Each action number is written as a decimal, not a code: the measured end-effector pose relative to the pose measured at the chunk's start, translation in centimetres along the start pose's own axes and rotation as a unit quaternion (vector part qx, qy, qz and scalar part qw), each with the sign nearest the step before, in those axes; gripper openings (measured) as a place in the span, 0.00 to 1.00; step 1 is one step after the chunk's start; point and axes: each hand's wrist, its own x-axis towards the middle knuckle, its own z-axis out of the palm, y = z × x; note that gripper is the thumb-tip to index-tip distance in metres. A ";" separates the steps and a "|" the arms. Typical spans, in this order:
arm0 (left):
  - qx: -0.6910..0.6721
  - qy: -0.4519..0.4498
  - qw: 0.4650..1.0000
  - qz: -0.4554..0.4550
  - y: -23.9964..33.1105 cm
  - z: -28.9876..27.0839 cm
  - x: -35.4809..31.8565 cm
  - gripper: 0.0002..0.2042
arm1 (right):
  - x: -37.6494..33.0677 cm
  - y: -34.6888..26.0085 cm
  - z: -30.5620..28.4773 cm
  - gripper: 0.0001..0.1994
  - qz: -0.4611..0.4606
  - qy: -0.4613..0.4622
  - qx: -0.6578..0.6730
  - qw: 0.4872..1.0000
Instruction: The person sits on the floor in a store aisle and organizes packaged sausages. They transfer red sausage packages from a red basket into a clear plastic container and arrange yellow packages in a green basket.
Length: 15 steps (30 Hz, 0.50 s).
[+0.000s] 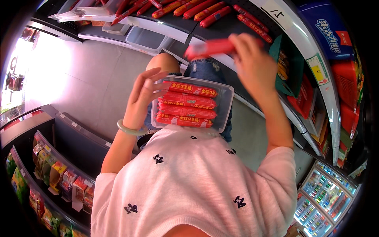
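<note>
Your right hand [252, 65] has its fingers [241, 43] closed around one red wrapped sausage stick [211, 47], gripping it near its right end so that the stick juts leftward, roughly level, over the front edge of the shelf [177, 29]. The stick is blurred, and the wrapped fingers hide its right end. The back of the hand faces the camera; the wrist is raised and the forearm runs down and to the right into the pink sleeve.

Your left hand [144, 96] holds nothing that can be seen: its fingers [152, 77] are spread fairly wide and bent slightly, their tips just beside the left rim of the clear plastic tray [225, 98]. Whether they touch the rim cannot be told. A pale green bangle [130, 129] circles the wrist, and the forearm slants down to the left.

The tray rests on your lap, below the shelf edge, and carries four red sausage packs [187, 104] lying side by side across it. Its near edge is cut off by the pink sweater [189, 185].

More loose red sausages [205, 10] lie on the shelf's far part, toward its right end. An empty clear bin [144, 39] sits at the shelf's front edge, left of the held stick.
</note>
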 end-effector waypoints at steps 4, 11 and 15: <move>0.167 -0.184 0.969 -0.009 0.2 1.6 0.4 0.29 | -3.0 -4.8 0.1 0.16 -0.151 0.004 0.097 0.984; 0.339 -0.164 0.924 -0.065 -0.4 1.8 0.0 0.25 | -4.4 -6.1 -2.1 0.20 -0.032 0.030 0.401 0.915; 0.364 -0.333 0.868 0.065 -2.2 2.1 0.1 0.31 | -4.6 -10.1 0.4 0.11 -0.226 0.109 0.340 0.906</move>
